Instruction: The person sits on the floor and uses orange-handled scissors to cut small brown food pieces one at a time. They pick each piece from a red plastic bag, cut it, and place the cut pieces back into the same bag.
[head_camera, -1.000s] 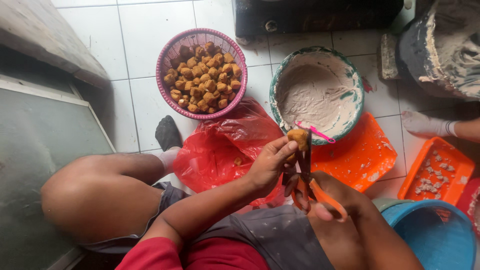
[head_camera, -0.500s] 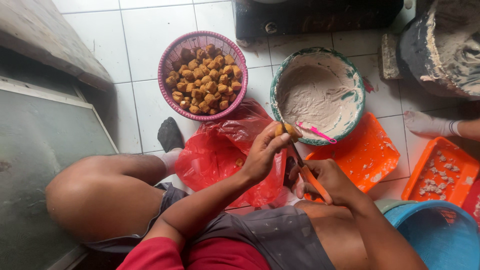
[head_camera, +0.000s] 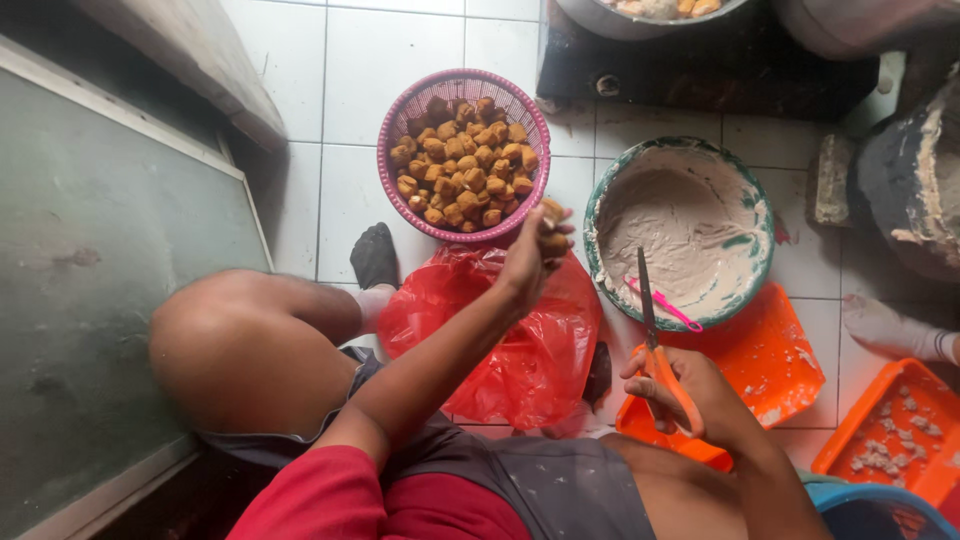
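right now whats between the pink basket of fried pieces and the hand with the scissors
In the head view, the batter bowl lies between pink basket and right hand with scissors.

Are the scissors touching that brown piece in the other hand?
Apart. The head view shows the scissors in the right hand, with red bag between them and the brown piece held by the left hand.

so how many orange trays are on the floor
2, maybe more out of frame. One orange tray lies under the batter bowl, beside the right hand holding scissors. The other orange tray sits at the right edge, holding small bits.
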